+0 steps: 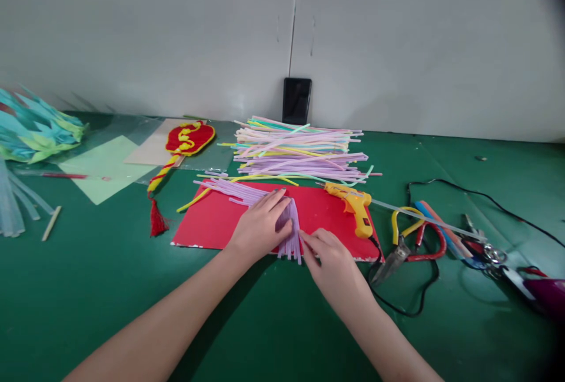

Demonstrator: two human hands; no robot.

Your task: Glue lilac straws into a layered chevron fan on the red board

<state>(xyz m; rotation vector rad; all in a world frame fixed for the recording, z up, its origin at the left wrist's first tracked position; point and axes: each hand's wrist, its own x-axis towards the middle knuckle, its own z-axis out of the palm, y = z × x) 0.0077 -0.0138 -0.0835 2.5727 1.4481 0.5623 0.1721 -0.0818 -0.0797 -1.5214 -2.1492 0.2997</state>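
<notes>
A row of purple pipe cleaners (pixel 290 223) lies on a red board (pixel 207 217), bent so that one part runs left and the other points toward me. My left hand (pixel 260 223) rests on top of the bend, its fingers stretched out over the strands and its thumb beside them. At the right edge of the row, my right hand (pixel 326 255) has thumb and index finger closed on the outermost strands; the exact contact is partly hidden. A yellow glue gun (pixel 355 205) lies on the board's right part.
Behind the board lies a pile of mixed pipe cleaners (pixel 300 149), with a phone (pixel 296 101) leaning on the wall. Pliers (pixel 397 258) and a black cord (pixel 424 305) are right. A red-yellow fan (pixel 189 139), green paper (pixel 103 170) and blue-green leafy bundle (pixel 39 129) lie left.
</notes>
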